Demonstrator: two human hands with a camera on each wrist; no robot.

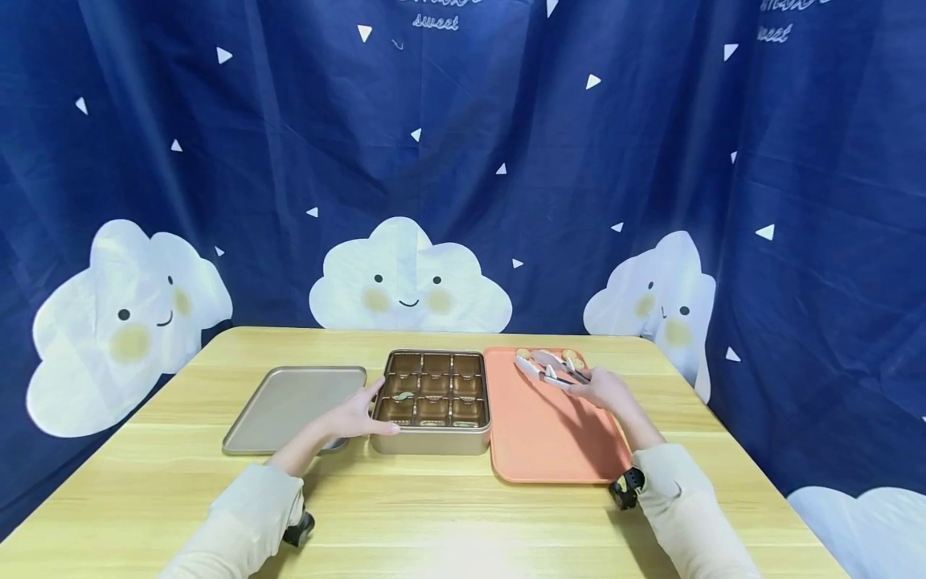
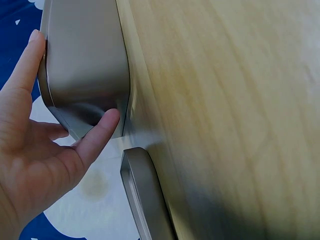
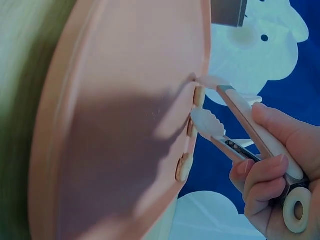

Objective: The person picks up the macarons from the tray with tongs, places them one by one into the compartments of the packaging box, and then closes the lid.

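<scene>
A metal tin (image 1: 432, 440) with a brown divided insert (image 1: 435, 385) stands mid-table. My left hand (image 1: 354, 414) touches its front left corner, thumb along the front rim and fingers against the left side; in the left wrist view, the straight fingers (image 2: 100, 132) rest on the tin's wall (image 2: 87, 55). My right hand (image 1: 604, 389) grips tongs (image 3: 245, 115) with pale scalloped tips over the far part of an orange tray (image 1: 550, 442). The tongs' jaws are spread. Between them in the right wrist view is a round cookie (image 3: 199, 96); another cookie (image 3: 184, 167) lies farther along the tray's edge.
A flat metal lid (image 1: 300, 406) lies left of the tin, under my left forearm in the head view. The tray sits close against the tin's right side. Behind the wooden table (image 1: 434, 515) hangs a dark blue curtain (image 1: 463, 161) with clouds.
</scene>
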